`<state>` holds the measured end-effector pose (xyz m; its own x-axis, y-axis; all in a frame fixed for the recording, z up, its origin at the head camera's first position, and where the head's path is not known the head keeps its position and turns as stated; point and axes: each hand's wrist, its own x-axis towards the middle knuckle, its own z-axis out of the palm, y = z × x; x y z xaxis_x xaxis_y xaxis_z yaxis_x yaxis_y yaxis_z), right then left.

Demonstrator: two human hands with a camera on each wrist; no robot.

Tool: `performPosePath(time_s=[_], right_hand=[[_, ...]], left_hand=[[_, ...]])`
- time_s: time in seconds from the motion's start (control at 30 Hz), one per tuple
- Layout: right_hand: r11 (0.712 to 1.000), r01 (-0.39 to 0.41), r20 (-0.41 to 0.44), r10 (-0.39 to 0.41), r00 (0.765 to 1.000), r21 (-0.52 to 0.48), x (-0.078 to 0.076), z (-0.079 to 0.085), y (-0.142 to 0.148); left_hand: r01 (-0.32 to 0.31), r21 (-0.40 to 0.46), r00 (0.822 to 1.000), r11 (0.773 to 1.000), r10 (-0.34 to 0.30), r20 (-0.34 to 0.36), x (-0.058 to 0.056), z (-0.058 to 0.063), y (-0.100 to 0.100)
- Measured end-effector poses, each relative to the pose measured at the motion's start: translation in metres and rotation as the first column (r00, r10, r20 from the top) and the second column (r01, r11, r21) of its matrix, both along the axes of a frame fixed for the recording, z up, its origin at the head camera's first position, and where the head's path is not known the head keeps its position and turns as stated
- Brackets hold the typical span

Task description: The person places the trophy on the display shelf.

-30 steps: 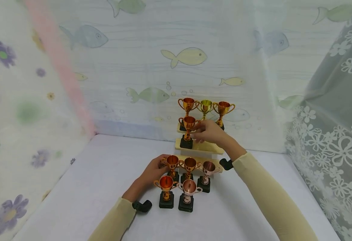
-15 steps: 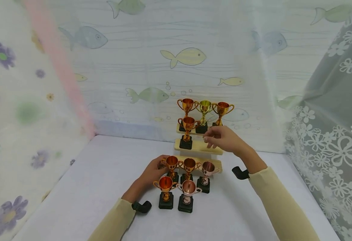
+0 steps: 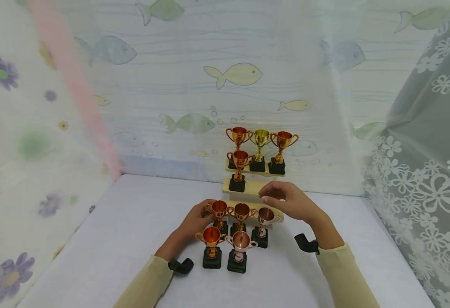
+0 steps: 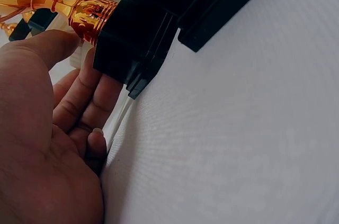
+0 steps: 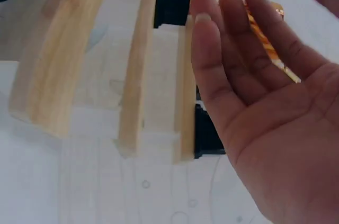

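Gripping 1 gold trophy, left hand; right hand hovers, fingers relaxed.

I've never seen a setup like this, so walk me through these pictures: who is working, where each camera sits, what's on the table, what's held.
A person works with bare hands, wearing three cameras: one on the head looking down, one on each wrist. On the white table stands a stepped wooden stand with four trophy cups on its upper steps. Five more stand in front. The left hand grips a copper trophy low on its stem and black base; the left wrist view shows this close up. The right hand hovers open above the rose-gold trophy, holding nothing.
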<state>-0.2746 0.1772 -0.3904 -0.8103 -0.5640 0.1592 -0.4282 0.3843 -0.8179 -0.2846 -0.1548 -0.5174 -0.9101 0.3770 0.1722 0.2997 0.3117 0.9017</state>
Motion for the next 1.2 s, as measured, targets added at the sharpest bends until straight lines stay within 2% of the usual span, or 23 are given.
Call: performPosePath(time_s=[0.1,0.23,0.33,0.5,0.87,1.03,1.2], right_hand=[[0.998,-0.054,0.025,0.055,0.998,-0.026,0.004,-0.008,0.004],[0.990,-0.109,0.076,0.116,0.990,-0.088,0.005,-0.016,0.008],[0.984,-0.138,0.081,0.147,0.986,-0.112,0.005,-0.022,0.009],[0.978,-0.190,0.063,0.195,0.979,-0.085,0.004,-0.032,0.009],[0.976,-0.220,0.094,0.218,0.971,0.007,0.001,-0.042,0.013],[0.976,-0.205,0.115,0.196,0.974,0.072,0.002,-0.048,0.011],[0.980,-0.175,0.139,0.161,0.977,0.093,0.001,-0.056,0.010]], left_hand=[[-0.013,-0.008,1.000,1.000,0.013,-0.003,-0.008,-0.015,-0.001],[-0.012,-0.007,1.000,1.000,0.011,-0.022,-0.008,-0.016,-0.001],[-0.006,-0.004,1.000,1.000,0.006,-0.026,-0.008,-0.017,-0.001],[0.002,-0.006,1.000,1.000,-0.002,-0.018,-0.007,-0.017,-0.001],[-0.024,-0.023,1.000,0.999,0.024,-0.019,-0.008,-0.011,-0.001],[-0.021,-0.036,1.000,0.999,0.021,-0.018,-0.006,-0.011,-0.001],[0.010,-0.024,1.000,1.000,-0.010,-0.020,0.007,0.009,0.001]])
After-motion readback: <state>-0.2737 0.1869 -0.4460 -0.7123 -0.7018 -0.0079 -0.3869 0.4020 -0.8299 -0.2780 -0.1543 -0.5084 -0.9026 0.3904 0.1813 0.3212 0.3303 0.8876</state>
